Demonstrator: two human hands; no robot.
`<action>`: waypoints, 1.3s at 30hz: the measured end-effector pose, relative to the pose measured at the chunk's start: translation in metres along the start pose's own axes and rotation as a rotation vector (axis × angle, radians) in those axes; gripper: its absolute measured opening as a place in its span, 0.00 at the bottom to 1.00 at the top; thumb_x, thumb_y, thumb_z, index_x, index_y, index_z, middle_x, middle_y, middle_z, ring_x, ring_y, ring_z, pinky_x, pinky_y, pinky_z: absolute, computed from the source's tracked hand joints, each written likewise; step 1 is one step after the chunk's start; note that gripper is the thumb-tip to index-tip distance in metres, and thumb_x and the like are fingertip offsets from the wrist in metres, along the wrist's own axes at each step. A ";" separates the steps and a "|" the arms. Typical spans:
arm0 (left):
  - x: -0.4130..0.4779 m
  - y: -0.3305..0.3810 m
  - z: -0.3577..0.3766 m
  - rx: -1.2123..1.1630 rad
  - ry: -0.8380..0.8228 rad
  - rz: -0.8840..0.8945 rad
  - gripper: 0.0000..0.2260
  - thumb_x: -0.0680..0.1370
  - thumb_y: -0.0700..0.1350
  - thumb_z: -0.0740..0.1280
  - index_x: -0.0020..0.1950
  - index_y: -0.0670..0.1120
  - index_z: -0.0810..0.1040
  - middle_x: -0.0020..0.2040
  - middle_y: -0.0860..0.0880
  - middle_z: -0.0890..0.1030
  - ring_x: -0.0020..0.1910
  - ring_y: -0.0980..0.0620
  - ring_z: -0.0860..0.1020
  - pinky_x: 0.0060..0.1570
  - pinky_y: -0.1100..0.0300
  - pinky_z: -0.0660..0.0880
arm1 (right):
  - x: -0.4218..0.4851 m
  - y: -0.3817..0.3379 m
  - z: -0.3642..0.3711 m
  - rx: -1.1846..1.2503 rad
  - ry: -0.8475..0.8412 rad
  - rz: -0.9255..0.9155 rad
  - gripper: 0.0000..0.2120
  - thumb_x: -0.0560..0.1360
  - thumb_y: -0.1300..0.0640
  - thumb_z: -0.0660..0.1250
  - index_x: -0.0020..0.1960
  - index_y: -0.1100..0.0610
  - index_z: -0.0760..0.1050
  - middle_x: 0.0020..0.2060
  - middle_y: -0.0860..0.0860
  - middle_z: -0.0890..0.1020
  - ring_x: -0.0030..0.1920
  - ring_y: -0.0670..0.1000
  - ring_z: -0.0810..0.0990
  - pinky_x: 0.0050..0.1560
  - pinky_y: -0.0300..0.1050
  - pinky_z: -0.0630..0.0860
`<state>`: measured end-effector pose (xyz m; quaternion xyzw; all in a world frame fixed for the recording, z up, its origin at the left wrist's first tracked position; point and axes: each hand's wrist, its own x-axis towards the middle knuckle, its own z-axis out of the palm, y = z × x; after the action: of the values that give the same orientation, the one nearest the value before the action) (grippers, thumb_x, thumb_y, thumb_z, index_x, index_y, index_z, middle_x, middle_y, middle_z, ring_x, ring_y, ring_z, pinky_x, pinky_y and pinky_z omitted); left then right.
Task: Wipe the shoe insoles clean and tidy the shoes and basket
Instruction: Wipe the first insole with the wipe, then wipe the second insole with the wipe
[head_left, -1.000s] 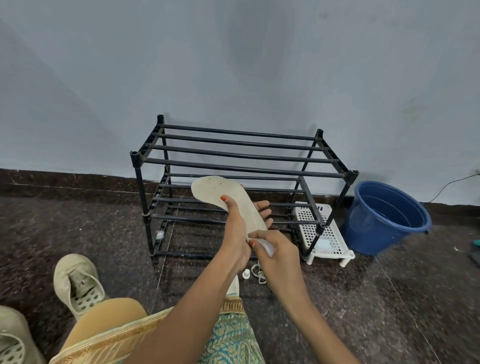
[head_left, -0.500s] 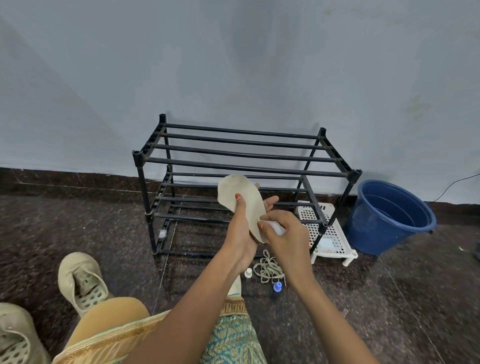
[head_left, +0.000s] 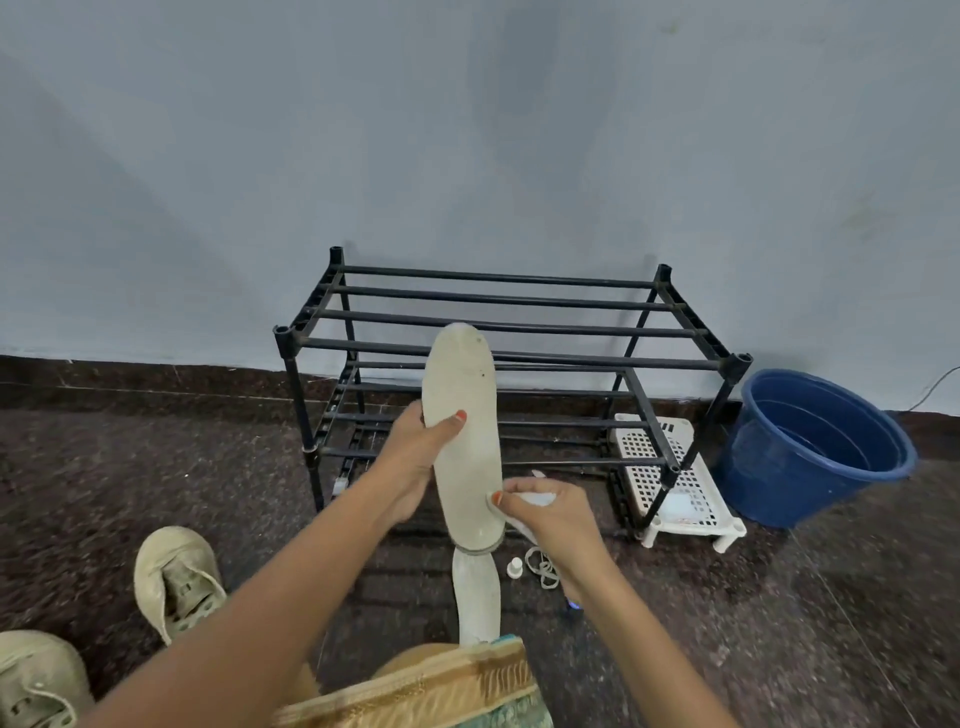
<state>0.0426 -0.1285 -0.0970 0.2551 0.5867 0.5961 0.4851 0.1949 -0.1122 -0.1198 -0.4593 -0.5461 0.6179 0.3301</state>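
Gripping the pale insole (head_left: 462, 431) at mid-length with the left hand (head_left: 415, 462), thumb across its face and fingers curled behind; holding it upright, toe end up, in front of the black shoe rack (head_left: 519, 332). Pinching a white wipe (head_left: 535, 500) in the right hand (head_left: 545, 514), pressed to the heel end at its right edge.

Probably wiping the heel just now. Best to keep the left grip firm so the sole does not flex away; to draw the wipe in long strokes from heel to toe, up to the dark specks near the far tip; to shift the thumb afterwards and clean the patch beneath it.

Far right, by the wall: a blue bucket (head_left: 810, 447); cannot tell whether it holds water. Between it and the rack, partly under the rack's right end: a white lattice basket (head_left: 670, 483); something pale showing through its near end, not identifiable.
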 end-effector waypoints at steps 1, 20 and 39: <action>0.007 0.001 -0.008 0.059 -0.003 -0.013 0.13 0.78 0.39 0.64 0.63 0.42 0.71 0.57 0.44 0.79 0.54 0.46 0.77 0.56 0.50 0.75 | 0.002 0.006 0.002 0.000 -0.013 0.020 0.05 0.69 0.66 0.71 0.36 0.58 0.80 0.31 0.50 0.82 0.32 0.45 0.80 0.33 0.33 0.76; 0.067 -0.243 -0.129 0.473 0.155 -0.220 0.19 0.70 0.29 0.71 0.55 0.45 0.71 0.41 0.54 0.77 0.46 0.47 0.77 0.38 0.68 0.73 | 0.040 0.232 0.071 -0.059 -0.121 0.735 0.05 0.67 0.67 0.73 0.35 0.62 0.79 0.31 0.55 0.81 0.33 0.50 0.79 0.36 0.37 0.77; 0.084 -0.309 -0.162 0.640 0.353 -0.307 0.22 0.72 0.34 0.71 0.64 0.39 0.71 0.39 0.52 0.74 0.39 0.52 0.74 0.41 0.63 0.70 | 0.058 0.289 0.096 -0.126 -0.205 0.757 0.05 0.71 0.64 0.69 0.46 0.66 0.80 0.29 0.50 0.79 0.30 0.43 0.77 0.30 0.30 0.72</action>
<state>-0.0460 -0.1776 -0.4415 0.1964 0.8485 0.3382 0.3565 0.1123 -0.1490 -0.4166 -0.5833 -0.4054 0.7038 -0.0061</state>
